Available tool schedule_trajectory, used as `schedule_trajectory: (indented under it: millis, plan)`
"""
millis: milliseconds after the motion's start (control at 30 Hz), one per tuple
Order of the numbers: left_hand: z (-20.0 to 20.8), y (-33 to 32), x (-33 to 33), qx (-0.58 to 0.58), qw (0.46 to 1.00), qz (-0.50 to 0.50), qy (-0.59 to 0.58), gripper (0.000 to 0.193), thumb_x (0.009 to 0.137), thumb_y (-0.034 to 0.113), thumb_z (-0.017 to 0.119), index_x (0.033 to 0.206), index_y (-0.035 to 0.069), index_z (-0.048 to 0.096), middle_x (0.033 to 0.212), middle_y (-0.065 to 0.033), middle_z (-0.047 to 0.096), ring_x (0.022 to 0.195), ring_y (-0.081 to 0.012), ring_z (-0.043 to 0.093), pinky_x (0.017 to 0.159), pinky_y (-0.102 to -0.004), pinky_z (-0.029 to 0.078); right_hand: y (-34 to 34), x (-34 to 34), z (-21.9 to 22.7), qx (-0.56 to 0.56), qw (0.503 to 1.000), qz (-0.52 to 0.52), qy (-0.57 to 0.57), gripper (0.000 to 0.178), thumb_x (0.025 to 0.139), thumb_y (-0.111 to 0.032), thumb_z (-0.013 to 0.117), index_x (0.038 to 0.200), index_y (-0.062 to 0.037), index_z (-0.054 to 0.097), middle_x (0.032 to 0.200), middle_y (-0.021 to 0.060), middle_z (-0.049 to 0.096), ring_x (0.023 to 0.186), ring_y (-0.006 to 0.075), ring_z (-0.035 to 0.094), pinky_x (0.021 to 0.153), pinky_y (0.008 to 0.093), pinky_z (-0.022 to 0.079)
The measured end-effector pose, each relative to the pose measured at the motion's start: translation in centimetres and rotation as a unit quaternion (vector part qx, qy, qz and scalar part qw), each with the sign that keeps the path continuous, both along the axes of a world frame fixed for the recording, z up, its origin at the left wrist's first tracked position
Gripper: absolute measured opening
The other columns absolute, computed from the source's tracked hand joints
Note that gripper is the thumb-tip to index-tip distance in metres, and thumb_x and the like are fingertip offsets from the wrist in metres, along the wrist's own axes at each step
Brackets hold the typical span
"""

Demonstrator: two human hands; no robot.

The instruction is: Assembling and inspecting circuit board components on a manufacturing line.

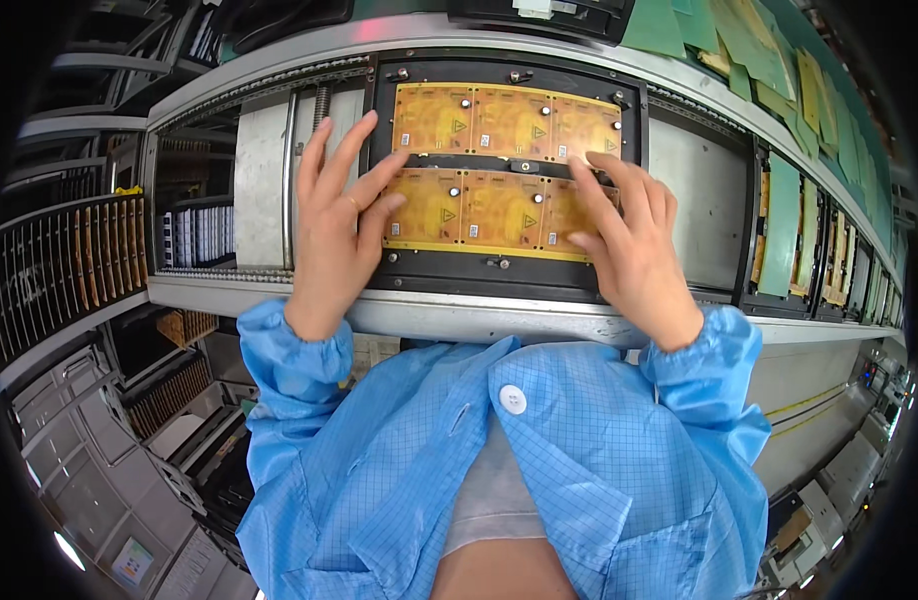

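Two orange-yellow circuit board panels lie flat in a black carrier frame, the upper panel [514,122] above the lower panel [501,212]. Each is divided into three sections with small white and dark round parts. At the left ends of the panels is my left hand [334,225], fingers spread, its thumb at the lower panel's left edge and a fingertip near the upper panel's lower corner. My right hand [641,232] reaches over the lower panel's right end, with thumb and fingers apart, hiding part of that section. The black carrier frame [569,276] surrounds both panels.
The carrier rests across a metal rail conveyor [449,312] with chains along its sides. Green sheets [769,60] are piled at the far right. More carriers with boards [809,235] stand farther right along the line. A black rack of boards [74,255] is at the left.
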State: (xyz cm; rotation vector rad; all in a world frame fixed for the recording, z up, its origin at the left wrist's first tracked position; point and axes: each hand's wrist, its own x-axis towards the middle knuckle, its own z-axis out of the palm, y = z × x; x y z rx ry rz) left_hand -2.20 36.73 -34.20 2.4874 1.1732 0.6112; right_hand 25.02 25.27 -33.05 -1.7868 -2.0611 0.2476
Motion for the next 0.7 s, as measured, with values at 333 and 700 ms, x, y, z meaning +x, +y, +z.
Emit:
schedule_trajectory:
  millis: [333, 700]
  plan:
    - [-0.2, -3.6, 0.2, -0.048, 0.980, -0.101, 0.164, 0.079, 0.083, 0.052, 0.066, 0.152, 0.024, 0.041, 0.162, -0.0084, 0.030, 0.150, -0.0366, 0.022, 0.119, -0.0620, 0.012, -3.8, -0.4, -0.8, -0.112, 0.993, 0.009, -0.046, 0.050, 0.087, -0.021, 0.065, 0.137, -0.0145, 0.060, 0.153, 0.0110, 0.044, 0.147, 0.0351, 0.031, 0.119, 0.0545, 0.013]
    - [-0.5, -2.9, 0.6, -0.080, 0.981, -0.128, 0.122, 0.084, 0.092, 0.062, 0.052, 0.153, 0.007, 0.036, 0.159, -0.0207, 0.029, 0.149, -0.0423, 0.022, 0.120, -0.0582, 0.011, -3.2, 3.3, -0.7, -0.008, 0.987, -0.138, 0.079, 0.046, 0.086, -0.009, 0.066, 0.132, -0.0149, 0.063, 0.151, 0.0151, 0.044, 0.138, 0.0385, 0.038, 0.117, 0.0534, 0.022]
